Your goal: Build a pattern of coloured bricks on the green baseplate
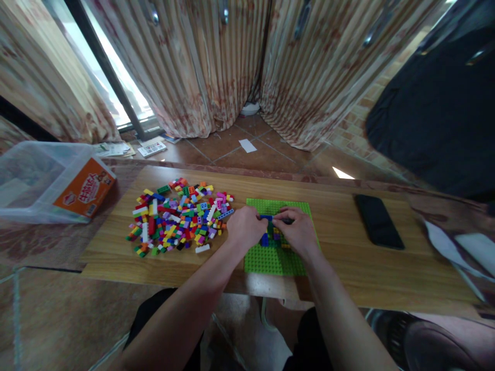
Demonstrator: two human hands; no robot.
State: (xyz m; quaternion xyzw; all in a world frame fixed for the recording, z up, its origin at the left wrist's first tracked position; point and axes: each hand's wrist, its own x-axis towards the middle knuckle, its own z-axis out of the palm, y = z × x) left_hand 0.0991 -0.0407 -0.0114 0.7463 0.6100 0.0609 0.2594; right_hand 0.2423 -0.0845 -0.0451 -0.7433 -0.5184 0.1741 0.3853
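A green studded baseplate (pixel 278 267) lies on the wooden table, with a small built group of bricks near its middle. Both hands meet over the upper part of that group. My left hand (pixel 247 225) is closed, its fingertips at a blue brick (pixel 266 217). From the other side my right hand (pixel 297 231) comes in with thumb and fingers pinched close to the same brick; what it pinches is mostly hidden. Just below the fingers stand more blue bricks (pixel 265 240), and yellowish and purple bricks (pixel 277 234) show beside them, partly under my right hand.
Left of the baseplate spreads a loose pile of many-coloured bricks (pixel 178 219). A clear plastic bin (pixel 42 154) with an orange label stands beyond the table's left end. A black phone (pixel 379 221) lies on the right of the wooden table (pixel 336 257), and papers (pixel 452 247) lie past it.
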